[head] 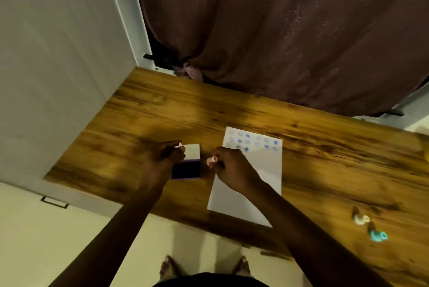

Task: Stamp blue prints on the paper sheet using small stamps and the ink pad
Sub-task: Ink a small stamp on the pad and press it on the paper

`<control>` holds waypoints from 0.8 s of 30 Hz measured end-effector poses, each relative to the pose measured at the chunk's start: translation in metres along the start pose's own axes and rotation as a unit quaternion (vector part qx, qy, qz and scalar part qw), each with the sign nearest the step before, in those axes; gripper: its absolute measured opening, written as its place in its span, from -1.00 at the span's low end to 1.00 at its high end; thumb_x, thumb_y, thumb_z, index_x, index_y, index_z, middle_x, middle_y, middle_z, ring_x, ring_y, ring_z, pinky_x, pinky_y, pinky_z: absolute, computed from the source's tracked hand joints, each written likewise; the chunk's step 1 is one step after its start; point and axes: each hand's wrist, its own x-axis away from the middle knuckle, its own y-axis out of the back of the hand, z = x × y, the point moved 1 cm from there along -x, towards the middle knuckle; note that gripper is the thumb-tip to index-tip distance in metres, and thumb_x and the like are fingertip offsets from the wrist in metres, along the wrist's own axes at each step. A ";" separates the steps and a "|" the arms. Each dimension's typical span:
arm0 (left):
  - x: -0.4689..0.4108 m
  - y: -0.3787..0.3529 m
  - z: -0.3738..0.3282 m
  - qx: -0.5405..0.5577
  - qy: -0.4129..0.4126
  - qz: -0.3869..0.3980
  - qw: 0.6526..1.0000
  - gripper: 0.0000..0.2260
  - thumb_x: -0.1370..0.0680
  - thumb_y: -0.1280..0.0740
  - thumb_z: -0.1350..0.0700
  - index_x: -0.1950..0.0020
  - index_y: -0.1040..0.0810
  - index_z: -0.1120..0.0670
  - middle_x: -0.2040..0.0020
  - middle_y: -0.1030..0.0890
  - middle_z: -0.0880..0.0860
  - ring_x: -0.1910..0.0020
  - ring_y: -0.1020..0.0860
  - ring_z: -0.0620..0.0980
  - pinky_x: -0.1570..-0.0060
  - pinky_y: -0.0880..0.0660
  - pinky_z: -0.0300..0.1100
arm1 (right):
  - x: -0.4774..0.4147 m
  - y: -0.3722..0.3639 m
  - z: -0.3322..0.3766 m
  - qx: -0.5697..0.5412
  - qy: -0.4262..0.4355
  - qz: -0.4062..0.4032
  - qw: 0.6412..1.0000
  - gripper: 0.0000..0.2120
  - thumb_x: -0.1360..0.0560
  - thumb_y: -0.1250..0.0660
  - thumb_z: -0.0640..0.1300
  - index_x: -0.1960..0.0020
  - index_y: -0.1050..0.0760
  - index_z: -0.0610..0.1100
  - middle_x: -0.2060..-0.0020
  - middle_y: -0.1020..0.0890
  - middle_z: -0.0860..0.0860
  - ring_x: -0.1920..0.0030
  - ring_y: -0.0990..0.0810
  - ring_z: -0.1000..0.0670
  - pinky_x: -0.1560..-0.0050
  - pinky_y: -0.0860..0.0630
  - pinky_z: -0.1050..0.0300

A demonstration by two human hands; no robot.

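A white paper sheet (253, 184) lies on the wooden table (325, 159), with several blue prints in rows near its far end. Left of it sits the open ink pad (186, 169), dark blue, its white lid (192, 150) raised behind it. My left hand (166, 155) rests at the pad's left edge, fingers closed on a small pale piece by the lid. My right hand (228, 165) grips a small pink stamp (212, 160) just right of the pad, over the sheet's left edge.
Two more small stamps lie at the table's right front: a white one (361, 219) and a teal one (377, 235). A brown curtain (278, 31) hangs behind the table. A white cabinet (58, 77) stands on the left. A yellow object (426, 155) peeks in at the right edge.
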 end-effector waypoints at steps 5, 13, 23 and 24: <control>-0.001 0.036 0.006 -0.028 -0.034 -0.027 0.999 -0.80 -0.47 -0.49 0.05 -0.08 -0.73 0.02 0.05 -0.78 0.09 -0.01 -0.74 0.15 -0.05 -0.68 0.11 | -0.027 -0.036 0.020 0.077 0.055 0.083 0.992 -0.76 -0.60 -0.35 -0.08 -0.22 -0.54 -0.15 -0.17 -0.66 -0.15 -0.19 -0.65 -0.16 -0.23 -0.60 0.02; -0.006 0.064 0.018 -0.019 -0.032 -0.035 0.999 -0.82 -0.51 -0.50 0.12 -0.10 -0.72 -0.05 0.04 -0.78 0.07 0.04 -0.75 0.09 0.02 -0.70 0.03 | -0.047 -0.061 0.025 0.160 0.070 0.153 0.973 -0.72 -0.59 -0.38 -0.11 -0.27 -0.51 -0.15 -0.27 -0.61 -0.15 -0.31 -0.59 -0.16 -0.30 -0.54 -0.01; -0.018 0.046 0.023 -0.026 -0.014 -0.024 0.999 -0.83 -0.54 -0.48 0.17 -0.11 -0.73 0.02 0.04 -0.78 0.03 0.06 -0.75 0.01 0.10 -0.68 -0.12 | -0.049 -0.079 0.030 0.204 0.038 0.168 0.964 -0.59 -0.53 -0.46 -0.11 -0.33 -0.51 -0.16 -0.27 -0.60 -0.17 -0.31 -0.57 -0.19 -0.31 -0.53 -0.08; -0.018 0.044 0.022 -0.026 -0.015 -0.023 0.999 -0.84 -0.54 -0.48 0.16 -0.10 -0.73 0.00 0.04 -0.78 0.01 0.07 -0.75 -0.02 0.13 -0.67 -0.18 | -0.051 -0.079 0.031 0.205 0.034 0.170 0.963 -0.60 -0.52 -0.46 -0.12 -0.33 -0.51 -0.16 -0.25 -0.60 -0.17 -0.30 -0.57 -0.20 -0.29 -0.54 -0.09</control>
